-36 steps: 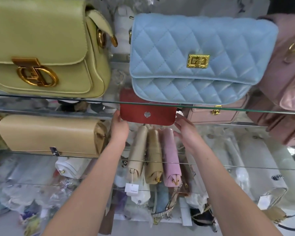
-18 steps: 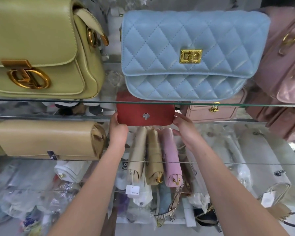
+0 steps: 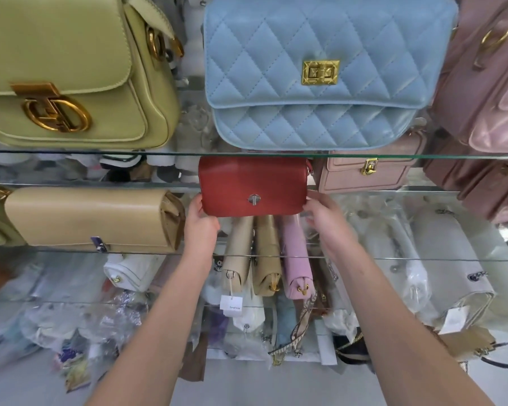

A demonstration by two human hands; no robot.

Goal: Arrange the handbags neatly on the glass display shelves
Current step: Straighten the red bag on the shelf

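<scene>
Two glass panes bound the working gap: the upper shelf (image 3: 71, 152) and the middle shelf (image 3: 423, 259).

Hazard 1, upper pane. The gap is low. Lifting the bag while pushing it rearward is likely to drive its top edge into the underside of the glass and jolt the load above.

Hazard 2, blue quilted bag (image 3: 320, 83). It stands directly above the work, with its base at the front edge of the upper pane. A knock from below may tip it forward.

Hazard 3, beige bag (image 3: 91, 218). It lies near the left hand (image 3: 201, 222). A sideways shove would push it out of line.

Hazard 4, small pink bag (image 3: 358, 174). It stands just beside the work on the right. Sliding further right risks contact and scuffing.

Work item: the red handbag (image 3: 252, 183) stands upright in the gap, flap facing out, between the beige and pink bags. Whether its base rests on glass cannot be determined.

Grip: the left hand grips the lower left corner. The right hand (image 3: 324, 218) holds the lower right corner, fingers curled at the edge. Both holds are low, so the bag may topple on release.

Check: the silver snap (image 3: 254, 199) must face front.
</scene>
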